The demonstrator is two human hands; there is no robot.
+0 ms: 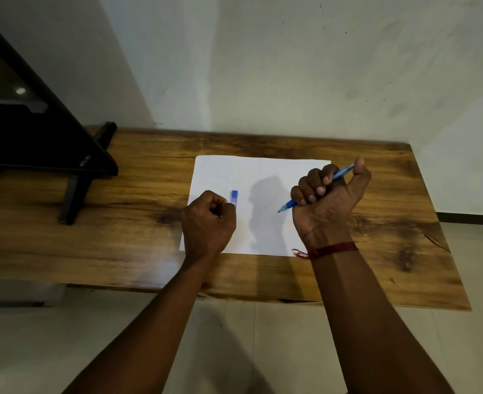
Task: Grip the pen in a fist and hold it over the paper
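In the head view, the person stands at a wooden table (376, 223) that is set against a pale wall (291, 66). A white sheet of paper (234, 172) lies flat on the table, near its middle.

The right hand (327, 199) is raised a little above the right part of the paper. Its fingers are curled tightly round a blue pen (314, 190), and the thumb points up and away. The pen lies slanted in the fist: its tip points down and to the left, just above the paper, and its back end comes out on the far right, beside the thumb. A red thread (331, 250) is tied round the right wrist.

The left hand (207, 221) rests on the near left part of the paper, with its fingers curled in. It pinches a small blue pen cap (234, 198), which stands out from the fingers on the far side.

On the far left of the table stands a black stand (72, 155) with a slanted leg. Below the near edge of the table is a light tiled floor (263, 336).
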